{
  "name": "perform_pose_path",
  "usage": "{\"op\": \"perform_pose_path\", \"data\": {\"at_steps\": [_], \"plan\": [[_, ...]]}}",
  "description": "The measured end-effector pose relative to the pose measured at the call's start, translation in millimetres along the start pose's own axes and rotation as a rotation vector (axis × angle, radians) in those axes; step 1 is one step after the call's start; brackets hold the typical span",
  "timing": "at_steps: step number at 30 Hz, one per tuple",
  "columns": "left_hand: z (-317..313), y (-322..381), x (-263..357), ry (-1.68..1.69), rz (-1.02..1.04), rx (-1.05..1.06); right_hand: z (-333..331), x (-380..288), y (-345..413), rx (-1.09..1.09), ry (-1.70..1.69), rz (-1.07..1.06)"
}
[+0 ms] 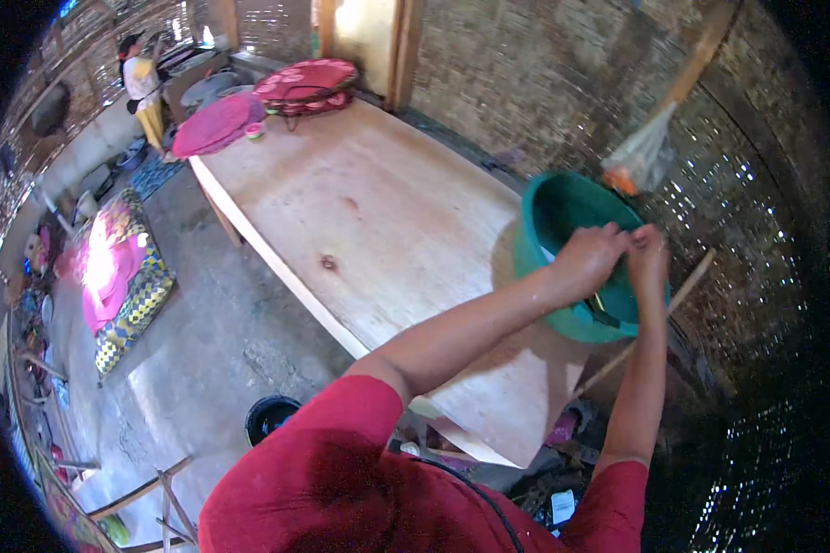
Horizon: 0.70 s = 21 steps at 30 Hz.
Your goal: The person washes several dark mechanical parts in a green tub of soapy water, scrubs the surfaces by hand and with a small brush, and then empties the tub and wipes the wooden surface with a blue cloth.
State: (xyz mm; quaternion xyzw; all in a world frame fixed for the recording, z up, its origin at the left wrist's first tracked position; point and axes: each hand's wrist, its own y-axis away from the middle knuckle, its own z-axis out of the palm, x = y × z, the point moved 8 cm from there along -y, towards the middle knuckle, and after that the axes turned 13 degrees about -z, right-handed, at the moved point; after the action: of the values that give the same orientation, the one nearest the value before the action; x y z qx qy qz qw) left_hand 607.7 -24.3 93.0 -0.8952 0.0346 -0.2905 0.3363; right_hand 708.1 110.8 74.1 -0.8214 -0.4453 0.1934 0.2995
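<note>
A deep green plastic basin [541, 207] stands on the end of a long wooden table [387, 228], close to the woven wall. Both my hands are raised over it. My left hand [590, 257] is bent at the wrist, and its fingertips meet those of my right hand [647, 250] above the basin's far right side. Any small thing pinched between the fingers is too blurred to make out. Inside the basin lies a dark object [603, 315] with a yellowish part, half covered by my left hand. A bit of something white shows beside my left wrist.
A clear plastic bag [642, 155] with orange contents hangs on the wall. Pink round mats [218, 124] and a red patterned cover [308, 79] rest at the table's far end. A person [143, 86] stands beyond. A dark bucket [266, 417] and a patterned sack [135, 311] are on the floor.
</note>
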Motion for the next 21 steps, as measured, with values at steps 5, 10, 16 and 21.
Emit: {"op": "perform_pose_path", "data": {"at_steps": [5, 10, 16, 21], "plan": [[-53, 42, -22, 0.195, 0.025, -0.013, -3, -31, -25, 0.461, 0.14, 0.005], [-109, 168, -79, 0.08, 0.084, -0.383, 61, 30, -9, -0.117, -0.05, 0.044], [-263, 323, -214, 0.067, -0.524, 0.142, -7, -72, -7, 0.495, 0.422, 0.203], [-294, 458, -280, -0.922, -0.321, -0.214, 13, -23, 10, 0.167, 0.198, 0.3]]}}
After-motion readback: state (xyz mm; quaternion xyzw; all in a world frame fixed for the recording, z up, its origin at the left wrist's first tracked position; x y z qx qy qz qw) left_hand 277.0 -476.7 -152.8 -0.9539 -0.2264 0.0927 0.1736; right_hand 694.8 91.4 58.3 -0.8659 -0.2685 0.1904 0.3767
